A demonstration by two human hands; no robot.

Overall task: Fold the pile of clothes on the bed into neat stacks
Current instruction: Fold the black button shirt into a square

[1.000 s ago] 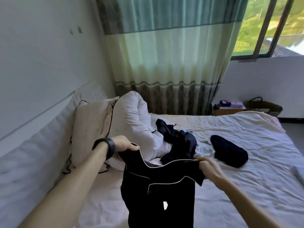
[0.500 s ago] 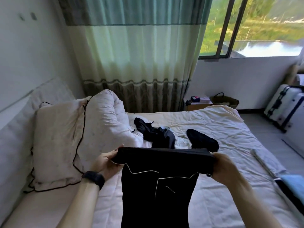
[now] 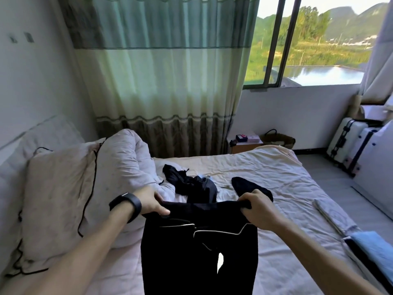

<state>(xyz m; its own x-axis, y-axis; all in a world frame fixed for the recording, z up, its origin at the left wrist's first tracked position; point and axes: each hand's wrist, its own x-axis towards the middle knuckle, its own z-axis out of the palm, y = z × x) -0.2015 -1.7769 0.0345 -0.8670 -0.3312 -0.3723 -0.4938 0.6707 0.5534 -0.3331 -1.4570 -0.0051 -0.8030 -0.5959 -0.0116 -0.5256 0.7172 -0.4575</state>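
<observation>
Fingers (image 3: 163, 211) of the left hand (image 3: 148, 201) and right hand (image 3: 258, 208) clench the top edge of the black garment (image 3: 197, 252) held over the bed (image 3: 293, 188), where a dark crumpled pile (image 3: 191, 185) waits unfolded, no stack visible.

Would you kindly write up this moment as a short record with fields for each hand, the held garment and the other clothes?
left hand: grips one top corner of the garment
right hand: grips the other top corner
garment: black, white piping, hangs over the bed
heap: dark, crumpled, on the bed beyond the garment
bundle: dark, right of the heap, apart from it
state: heap not yet folded
</observation>
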